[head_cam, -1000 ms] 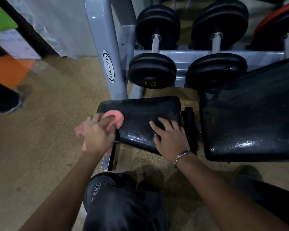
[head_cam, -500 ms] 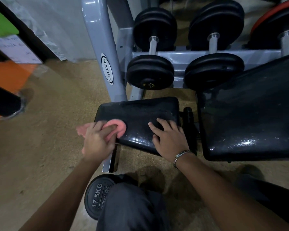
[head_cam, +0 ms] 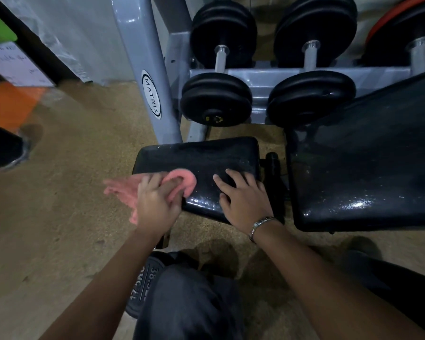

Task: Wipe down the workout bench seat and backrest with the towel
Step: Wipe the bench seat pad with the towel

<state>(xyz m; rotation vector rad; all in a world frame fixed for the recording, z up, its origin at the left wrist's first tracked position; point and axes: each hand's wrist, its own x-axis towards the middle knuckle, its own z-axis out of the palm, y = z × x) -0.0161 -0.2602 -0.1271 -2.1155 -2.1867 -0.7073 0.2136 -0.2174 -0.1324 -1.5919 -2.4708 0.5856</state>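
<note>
The black bench seat (head_cam: 201, 158) lies in the middle of the view, its surface wet and glossy. To its right rises the larger black backrest (head_cam: 368, 163), also shiny with moisture. My left hand (head_cam: 157, 202) grips a pink towel (head_cam: 182, 180) and presses it on the seat's near left corner; a loose blurred end of the towel hangs off to the left. My right hand (head_cam: 243, 200) rests flat, fingers spread, on the seat's near right part, a metal watch on its wrist.
A grey dumbbell rack (head_cam: 155, 94) with several black dumbbells (head_cam: 216, 99) stands right behind the seat. A 17.5 kg dumbbell (head_cam: 145, 273) lies on the floor by my knee (head_cam: 187, 303). Tan floor spreads to the left, with someone's dark shoe (head_cam: 3, 148) at the left edge.
My left hand has slid the pink towel slightly rightward along the seat's near left corner, its loose end swinging out left. My right hand stays planted on the seat.
</note>
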